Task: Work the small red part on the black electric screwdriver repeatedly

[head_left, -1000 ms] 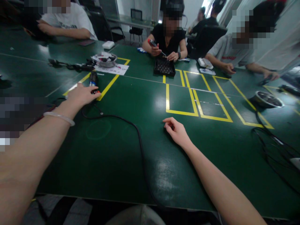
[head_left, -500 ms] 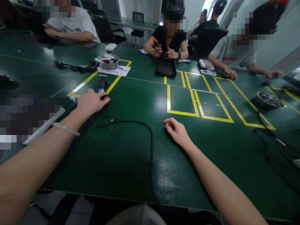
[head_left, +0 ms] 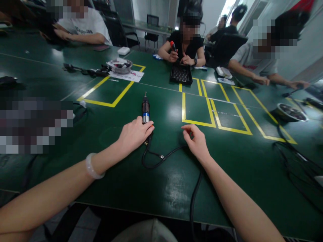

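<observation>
My left hand [head_left: 136, 133] is closed around an electric screwdriver [head_left: 145, 111], black and silver with a blue band, whose bit points away from me. The hand covers most of its grip. A black cord [head_left: 153, 165] runs from the tool's rear end, loops on the table and passes under my right hand and wrist. My right hand [head_left: 195, 139] rests on the green table [head_left: 161, 188] to the right of the tool. Its fingers are curled with a gap between thumb and forefinger, and nothing shows in them.
Yellow tape rectangles [head_left: 199, 122] mark the table. A clear bowl of small items [head_left: 121, 66] stands on paper at the back left. Across from me, a person works over a black tray [head_left: 181, 74]. A metal bowl [head_left: 290, 112] and black cables [head_left: 290, 154] lie to the right.
My left hand has brought the electric screwdriver rightward and nearer, out of the left tape rectangle. The cord has shifted right with it. My right hand has barely moved.
</observation>
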Motion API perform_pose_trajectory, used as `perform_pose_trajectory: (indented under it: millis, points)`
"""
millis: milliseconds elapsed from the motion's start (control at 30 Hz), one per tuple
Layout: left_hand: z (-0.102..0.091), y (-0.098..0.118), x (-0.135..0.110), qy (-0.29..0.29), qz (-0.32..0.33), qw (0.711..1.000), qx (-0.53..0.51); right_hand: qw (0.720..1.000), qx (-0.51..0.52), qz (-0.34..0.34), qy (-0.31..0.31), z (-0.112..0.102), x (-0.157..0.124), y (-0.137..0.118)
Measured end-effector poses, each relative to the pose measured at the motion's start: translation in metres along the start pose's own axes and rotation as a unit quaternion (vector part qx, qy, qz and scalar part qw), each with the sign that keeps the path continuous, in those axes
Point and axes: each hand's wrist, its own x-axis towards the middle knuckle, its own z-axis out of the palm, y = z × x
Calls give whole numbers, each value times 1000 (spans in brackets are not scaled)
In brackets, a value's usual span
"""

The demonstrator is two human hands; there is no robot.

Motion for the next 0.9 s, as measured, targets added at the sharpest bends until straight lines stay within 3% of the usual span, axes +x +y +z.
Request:
perform_pose_trajectory:
  millis: [167,333,667,900]
  points:
    - [0,32,-10,4,76,997,-9,992,72,-35,-95,9,-5,-18]
    - [2,48,-17,10,110,993,-35,983,76,-75,-150,14,-9,-22]
    - [0,45,-22,-5,130,987,-96,982,46,-81,-164,14,-8,-23]
    - [9,39,-28,-12,132,980,-150,981,65,-56,-176,12,-8,-23]
